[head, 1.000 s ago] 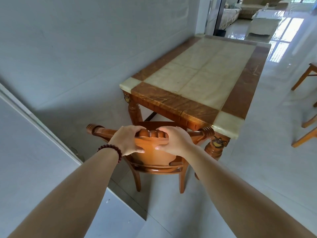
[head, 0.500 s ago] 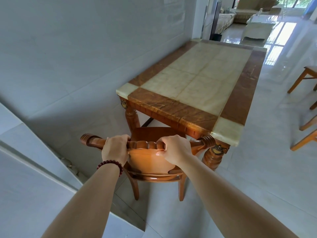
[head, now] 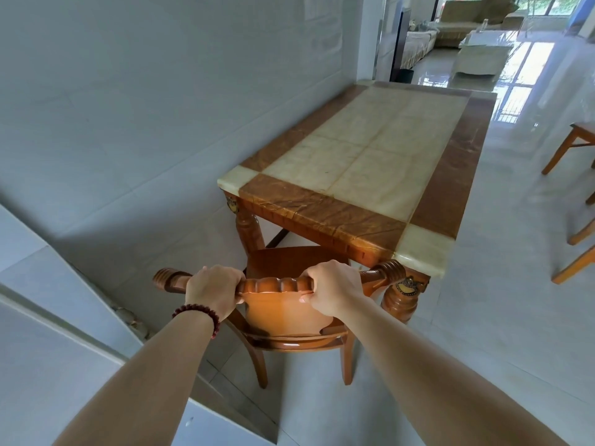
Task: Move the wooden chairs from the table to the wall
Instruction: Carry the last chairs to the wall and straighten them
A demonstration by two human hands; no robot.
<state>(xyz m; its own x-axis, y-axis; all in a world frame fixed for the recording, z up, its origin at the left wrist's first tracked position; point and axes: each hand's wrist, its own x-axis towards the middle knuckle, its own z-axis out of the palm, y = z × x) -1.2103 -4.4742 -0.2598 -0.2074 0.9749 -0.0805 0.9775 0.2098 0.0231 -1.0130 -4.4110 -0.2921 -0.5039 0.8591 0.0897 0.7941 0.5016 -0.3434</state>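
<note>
Both grips are fully wrapped round the glossy orange-brown wooden chair (head: 280, 312). The left hand (head: 214, 289) and right hand (head: 335, 292) each curl their fingers over the scalloped top rail, one on either side of its middle, with thumbs on the near side. The chair sits at the near short end of the wood-framed table with the cream-and-brown stone top (head: 322, 207), seat poking partly under the edge. There's a dark red bead bracelet (head: 198, 312) on the left wrist. The pale grey tiled wall (head: 128, 107) runs along the left, and more wooden chair legs (head: 566, 146) stand off to the right.
</note>
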